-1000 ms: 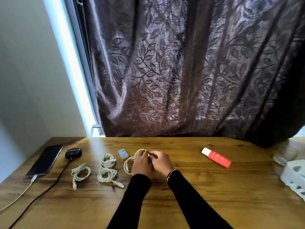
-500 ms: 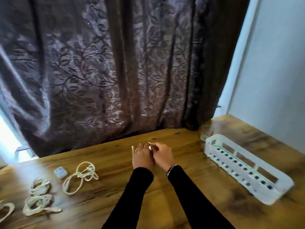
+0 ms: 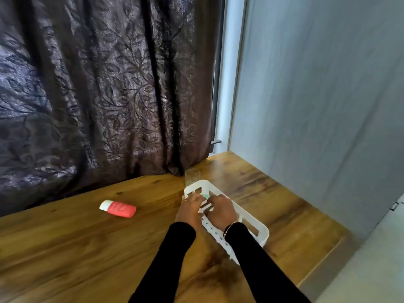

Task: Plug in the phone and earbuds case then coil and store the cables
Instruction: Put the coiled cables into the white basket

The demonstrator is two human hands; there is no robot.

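Note:
A white slotted plastic basket (image 3: 258, 231) lies on the wooden table (image 3: 76, 248) at the right. My left hand (image 3: 189, 209) rests on the basket's near long wall, fingers reaching over the rim. Touching it, my right hand (image 3: 220, 212) is over the inside of the basket with its fingers curled down. A small pale-green and white bit (image 3: 204, 195) shows between the fingertips; I cannot tell what it is or which hand holds it. The phone, the earbuds case and the cables are out of view.
A red tube with a white cap (image 3: 118, 208) lies on the table left of my hands. A clear glass (image 3: 192, 176) stands just behind the basket's far end. A dark leaf-patterned curtain (image 3: 98, 95) hangs behind; a grey wall (image 3: 317, 84) borders the table's right side.
My view has swung to the right, so the coiled cables, phone and case have left the frame. Both hands moved from a coil on the table across to the white basket.

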